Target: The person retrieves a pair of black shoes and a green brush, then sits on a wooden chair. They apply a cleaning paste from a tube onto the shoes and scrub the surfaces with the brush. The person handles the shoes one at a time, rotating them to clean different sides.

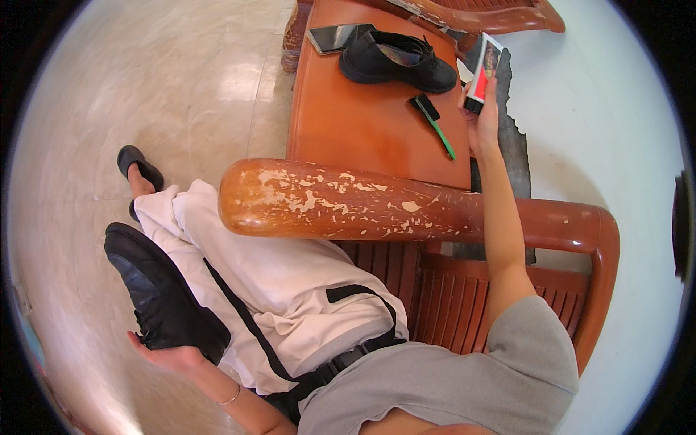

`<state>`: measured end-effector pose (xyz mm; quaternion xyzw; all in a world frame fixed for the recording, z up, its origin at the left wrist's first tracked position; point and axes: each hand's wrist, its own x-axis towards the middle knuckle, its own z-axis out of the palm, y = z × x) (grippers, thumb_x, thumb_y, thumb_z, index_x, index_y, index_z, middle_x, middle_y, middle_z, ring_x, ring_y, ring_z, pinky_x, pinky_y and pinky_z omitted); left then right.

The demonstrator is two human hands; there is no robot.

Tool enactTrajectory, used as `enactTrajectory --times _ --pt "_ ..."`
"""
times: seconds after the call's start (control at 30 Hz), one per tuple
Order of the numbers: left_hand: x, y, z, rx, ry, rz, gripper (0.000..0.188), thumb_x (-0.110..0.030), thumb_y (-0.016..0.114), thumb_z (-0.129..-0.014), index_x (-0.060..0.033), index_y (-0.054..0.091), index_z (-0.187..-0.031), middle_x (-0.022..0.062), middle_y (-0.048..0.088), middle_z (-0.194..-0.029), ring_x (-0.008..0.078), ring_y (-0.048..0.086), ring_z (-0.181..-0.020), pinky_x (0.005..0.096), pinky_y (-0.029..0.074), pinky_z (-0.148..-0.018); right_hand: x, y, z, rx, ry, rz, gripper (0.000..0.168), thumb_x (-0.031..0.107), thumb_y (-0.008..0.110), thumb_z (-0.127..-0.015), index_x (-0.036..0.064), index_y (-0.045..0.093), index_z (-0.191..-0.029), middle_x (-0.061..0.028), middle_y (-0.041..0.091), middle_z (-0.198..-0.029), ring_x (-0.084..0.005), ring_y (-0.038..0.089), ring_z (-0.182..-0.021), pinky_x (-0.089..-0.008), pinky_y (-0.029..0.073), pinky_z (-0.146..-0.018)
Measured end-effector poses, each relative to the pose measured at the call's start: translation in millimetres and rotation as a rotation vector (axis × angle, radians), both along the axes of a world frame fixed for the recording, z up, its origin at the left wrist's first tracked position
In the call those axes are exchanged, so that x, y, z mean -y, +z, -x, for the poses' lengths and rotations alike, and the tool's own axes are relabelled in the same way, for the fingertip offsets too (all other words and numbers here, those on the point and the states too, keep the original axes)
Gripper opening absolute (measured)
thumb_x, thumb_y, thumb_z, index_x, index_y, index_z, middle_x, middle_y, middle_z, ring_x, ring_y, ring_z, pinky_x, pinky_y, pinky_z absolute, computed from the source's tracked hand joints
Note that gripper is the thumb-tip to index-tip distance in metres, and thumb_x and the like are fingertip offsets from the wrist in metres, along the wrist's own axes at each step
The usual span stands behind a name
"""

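My left hand holds up a black lace-up leather shoe from below, out beside my lap. Its toe points away from me, with a smoother patch near the front. Far off to the right, my right hand grips a small carton in red, white and black that bears writing. The carton is above the right edge of a small wooden table. A matching black shoe stands on that table. Near it lies a brush with black bristles and a green handle.
A dark smartphone lies by the shoe on the table. The worn wooden armrest of my slatted chair runs between me and the table. Another wooden chair stands beyond. White wall with a peeling grey strip rises at right; tiled floor spreads left.
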<state>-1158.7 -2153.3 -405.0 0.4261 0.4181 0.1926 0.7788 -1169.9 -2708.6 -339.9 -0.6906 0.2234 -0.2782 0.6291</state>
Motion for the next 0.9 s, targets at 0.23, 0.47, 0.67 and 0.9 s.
enactTrajectory --times 0.23,0.47,0.67,0.9 --pt "0.3 11.2 -5.4 0.013 -0.014 0.306 0.053 -0.035 0.051 -0.084 0.0046 0.05 -0.118 0.0163 0.051 -0.124 0.0302 0.049 -0.114 0.0418 0.037 -0.101 40.6 -39.6 9.8 -0.284 0.086 0.623 0.038 0.038 0.042 -0.094 0.002 0.054 -0.091 -0.0093 0.059 -0.08 -0.0195 0.056 -0.071 -0.0283 0.042 -0.066" --pt "-0.7 7.8 -2.8 0.045 -0.05 0.245 0.053 -0.035 0.051 -0.084 0.0051 0.05 -0.118 0.0163 0.05 -0.125 0.0309 0.048 -0.115 0.0426 0.035 -0.102 41.9 -5.5 -6.0 -0.34 0.35 1.693 0.031 0.031 0.062 -0.081 0.01 0.055 -0.101 -0.0101 0.058 -0.088 -0.0284 0.055 -0.082 -0.0385 0.043 -0.075" --pt "1.3 13.3 -3.4 0.087 -0.13 0.396 0.056 -0.036 0.051 -0.084 0.0051 0.048 -0.121 0.0166 0.048 -0.128 0.0312 0.046 -0.118 0.0436 0.033 -0.104 63.6 7.4 -42.6 -0.28 0.34 1.827 0.041 0.037 0.065 -0.076 0.01 0.055 -0.104 -0.0101 0.059 -0.088 -0.0287 0.056 -0.084 -0.0371 0.044 -0.075" --pt "4.6 17.6 -0.9 0.096 -0.152 0.4 0.057 -0.036 0.052 -0.083 0.0052 0.046 -0.123 0.0176 0.046 -0.129 0.0322 0.044 -0.119 0.0456 0.031 -0.104 26.1 82.5 -106.7 -0.121 0.759 2.033 0.031 0.037 0.061 -0.078 0.01 0.058 -0.093 -0.0071 0.053 -0.088 -0.0245 0.053 -0.088 -0.0351 0.042 -0.077"
